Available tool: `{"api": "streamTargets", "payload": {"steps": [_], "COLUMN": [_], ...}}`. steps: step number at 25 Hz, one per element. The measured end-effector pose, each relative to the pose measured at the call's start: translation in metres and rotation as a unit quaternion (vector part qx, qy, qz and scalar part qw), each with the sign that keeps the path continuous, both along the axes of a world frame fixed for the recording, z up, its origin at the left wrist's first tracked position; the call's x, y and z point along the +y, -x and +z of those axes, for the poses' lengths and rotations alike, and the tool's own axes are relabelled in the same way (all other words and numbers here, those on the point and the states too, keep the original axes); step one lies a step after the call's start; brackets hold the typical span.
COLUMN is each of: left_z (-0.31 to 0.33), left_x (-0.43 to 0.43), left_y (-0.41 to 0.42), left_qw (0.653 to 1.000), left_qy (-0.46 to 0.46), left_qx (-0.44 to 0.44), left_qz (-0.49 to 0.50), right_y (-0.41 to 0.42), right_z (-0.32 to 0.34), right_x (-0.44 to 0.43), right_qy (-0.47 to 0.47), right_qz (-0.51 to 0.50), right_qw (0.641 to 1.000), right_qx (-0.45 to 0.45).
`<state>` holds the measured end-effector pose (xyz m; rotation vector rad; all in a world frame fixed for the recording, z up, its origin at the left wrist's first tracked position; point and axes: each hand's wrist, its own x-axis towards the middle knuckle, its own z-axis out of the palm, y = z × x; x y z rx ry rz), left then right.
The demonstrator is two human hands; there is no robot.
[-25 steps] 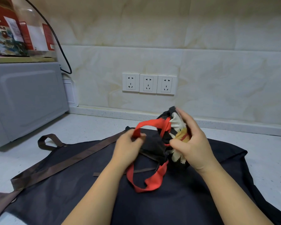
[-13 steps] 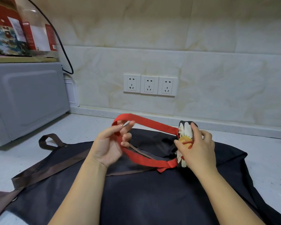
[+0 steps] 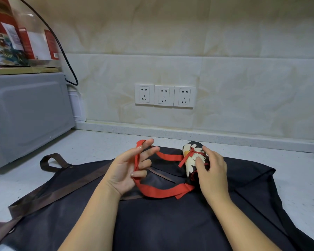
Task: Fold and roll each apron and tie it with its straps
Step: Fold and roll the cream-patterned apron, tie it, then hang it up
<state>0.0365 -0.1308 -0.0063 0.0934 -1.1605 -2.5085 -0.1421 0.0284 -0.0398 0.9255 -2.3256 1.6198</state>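
A small rolled apron (image 3: 192, 156), black with white daisies, lies on top of a dark navy apron (image 3: 179, 223) spread flat on the counter. A thin red tie is knotted round the roll. My right hand (image 3: 210, 169) grips the roll from its right side, thumb on the print. A wide red strap loop (image 3: 163, 191) runs from the roll to my left hand (image 3: 132, 169), palm up, with the loop hooked round its curled fingers. The navy apron has brown straps (image 3: 58, 191) trailing to the left.
A grey microwave (image 3: 25, 115) stands at the left with boxes on top and a black cable behind. Three white wall sockets (image 3: 164, 96) sit on the tiled wall. The white counter (image 3: 98, 144) runs along the wall; a dark edge shows at far right.
The roll has come down onto the navy apron, now lying on its side with the knot showing. My left hand has drawn the red loop out to the left and turned palm up.
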Motion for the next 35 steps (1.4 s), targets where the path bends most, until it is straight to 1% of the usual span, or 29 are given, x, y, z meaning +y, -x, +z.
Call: {"api": "streamTargets", "payload": {"steps": [2, 4, 5, 6, 8, 9, 11, 12, 14, 17, 18, 20, 21, 25, 27, 32, 35], "left_z": [0.006, 0.016, 0.024, 0.035, 0.060, 0.073, 0.098, 0.110, 0.131, 0.156, 0.161, 0.172, 0.177, 0.205, 0.214, 0.217, 0.229], "left_x": [0.010, 0.026, 0.035, 0.044, 0.055, 0.057, 0.055, 0.055, 0.057, 0.056, 0.056, 0.060, 0.062, 0.074, 0.081, 0.089, 0.088], "left_y": [0.003, 0.003, 0.003, 0.001, -0.007, -0.012, -0.021, -0.027, -0.040, -0.059, -0.066, -0.081, -0.089, -0.122, -0.136, -0.156, -0.169], "left_qw": [0.997, 0.985, 0.974, 0.959, 0.917, 0.895, 0.864, 0.855, 0.835, 0.771, 0.760, 0.752, 0.755, 0.786, 0.790, 0.745, 0.693], "left_qy": [0.056, 0.146, 0.199, 0.256, 0.367, 0.408, 0.455, 0.466, 0.492, 0.558, 0.567, 0.566, 0.557, 0.481, 0.477, 0.540, 0.603], "left_qx": [-0.039, -0.081, -0.098, -0.116, -0.159, -0.181, -0.215, -0.227, -0.242, -0.265, -0.269, -0.276, -0.276, -0.239, -0.229, -0.256, -0.283], "left_qz": [0.020, 0.050, 0.042, 0.021, -0.010, -0.018, -0.012, 0.001, 0.046, 0.155, 0.171, 0.195, 0.212, 0.305, 0.311, 0.296, 0.276], "right_y": [-0.010, -0.028, -0.039, -0.051, -0.063, -0.063, -0.063, -0.067, -0.071, -0.078, -0.081, -0.091, -0.096, -0.121, -0.133, -0.144, -0.145], "right_z": [0.008, 0.017, 0.020, 0.027, 0.047, 0.059, 0.087, 0.105, 0.141, 0.187, 0.199, 0.215, 0.220, 0.243, 0.251, 0.251, 0.256], "right_x": [0.002, -0.003, -0.006, -0.006, -0.008, -0.009, -0.007, -0.002, 0.009, 0.030, 0.036, 0.045, 0.048, 0.064, 0.071, 0.076, 0.074], "right_qy": [0.034, 0.036, 0.036, 0.026, -0.007, -0.040, -0.124, -0.146, -0.124, -0.098, -0.097, -0.080, -0.066, -0.028, -0.019, -0.023, -0.014], "right_qz": [0.003, 0.035, 0.074, 0.120, 0.211, 0.232, 0.222, 0.211, 0.197, 0.187, 0.183, 0.179, 0.178, 0.159, 0.165, 0.190, 0.202], "right_qw": [0.993, 0.970, 0.963, 0.963, 0.964, 0.960, 0.951, 0.953, 0.966, 0.975, 0.976, 0.980, 0.982, 0.987, 0.986, 0.981, 0.979], "right_qx": [0.112, 0.237, 0.257, 0.240, 0.161, 0.152, 0.176, 0.159, 0.111, 0.075, 0.061, 0.026, 0.012, 0.019, 0.010, -0.032, -0.037]}}
